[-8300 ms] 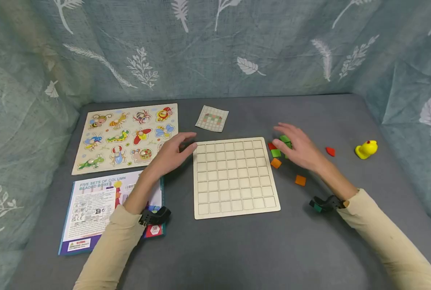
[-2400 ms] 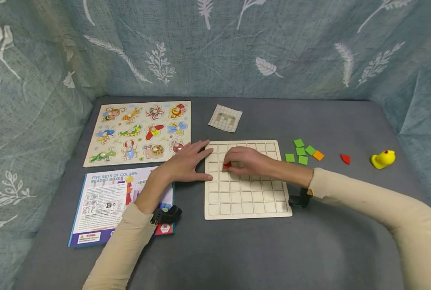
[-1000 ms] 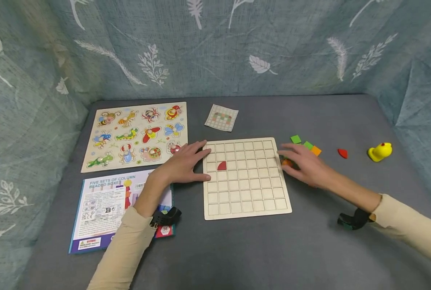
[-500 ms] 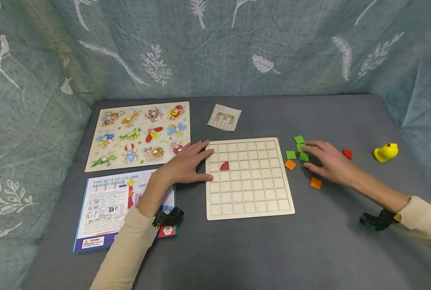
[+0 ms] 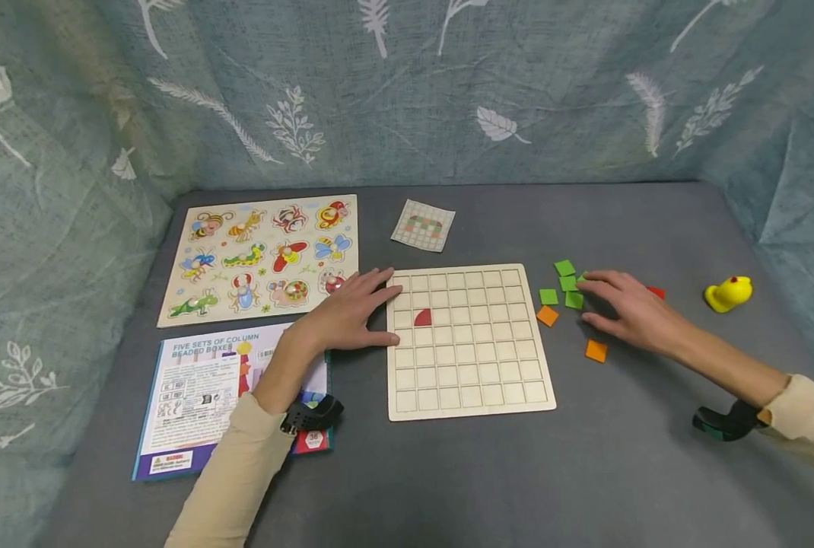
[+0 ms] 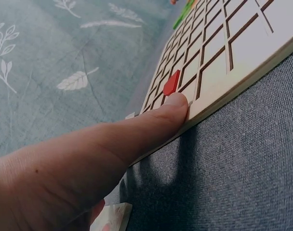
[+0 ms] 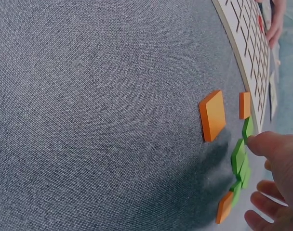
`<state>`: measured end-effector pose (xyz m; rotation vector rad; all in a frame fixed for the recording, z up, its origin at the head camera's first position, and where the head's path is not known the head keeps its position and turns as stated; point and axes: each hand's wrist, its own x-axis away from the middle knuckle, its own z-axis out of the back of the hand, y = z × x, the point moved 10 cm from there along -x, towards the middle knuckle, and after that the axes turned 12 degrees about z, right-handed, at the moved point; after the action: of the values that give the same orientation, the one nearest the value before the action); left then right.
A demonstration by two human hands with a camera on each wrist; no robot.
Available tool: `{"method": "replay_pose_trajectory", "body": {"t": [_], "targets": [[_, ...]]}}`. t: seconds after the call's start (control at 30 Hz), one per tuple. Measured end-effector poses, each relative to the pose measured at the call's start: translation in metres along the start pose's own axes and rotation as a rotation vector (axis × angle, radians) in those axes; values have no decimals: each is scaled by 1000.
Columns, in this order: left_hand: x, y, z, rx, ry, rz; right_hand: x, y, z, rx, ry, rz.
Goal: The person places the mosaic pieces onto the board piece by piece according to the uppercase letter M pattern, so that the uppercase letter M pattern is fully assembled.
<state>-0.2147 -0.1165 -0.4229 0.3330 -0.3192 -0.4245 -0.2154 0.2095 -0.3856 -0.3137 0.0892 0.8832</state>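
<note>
A pale wooden grid board lies in the middle of the table, with one red quarter-circle tile in a cell toward its left side. My left hand rests at the board's left edge, fingers spread; the left wrist view has the thumb on the rim near the red tile. My right hand is over loose tiles right of the board, fingers apart, with nothing seen held. Several green tiles are by its fingertips. Orange tiles lie nearby; the right wrist view reveals another orange tile below the fingers.
A second red piece is partly covered by the right hand, and a yellow toy duck stands beyond it. Behind the board lies a pattern card. An insect puzzle board and a printed box are at left.
Since 2.4 s ago my right hand has let go of the red tile on the board and moved right to the loose tiles, most recently shifting slightly rightward. The left hand stays put.
</note>
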Motion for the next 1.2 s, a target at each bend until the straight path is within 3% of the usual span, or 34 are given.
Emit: {"method": "replay_pose_trajectory", "body": {"t": [0.3, 1.2], "targets": [[-2, 1, -1, 4, -13, 3, -5, -2, 2, -2, -7, 35], [1, -1, -2, 10, -23, 32, -11, 2, 4, 6, -47, -4]]}}
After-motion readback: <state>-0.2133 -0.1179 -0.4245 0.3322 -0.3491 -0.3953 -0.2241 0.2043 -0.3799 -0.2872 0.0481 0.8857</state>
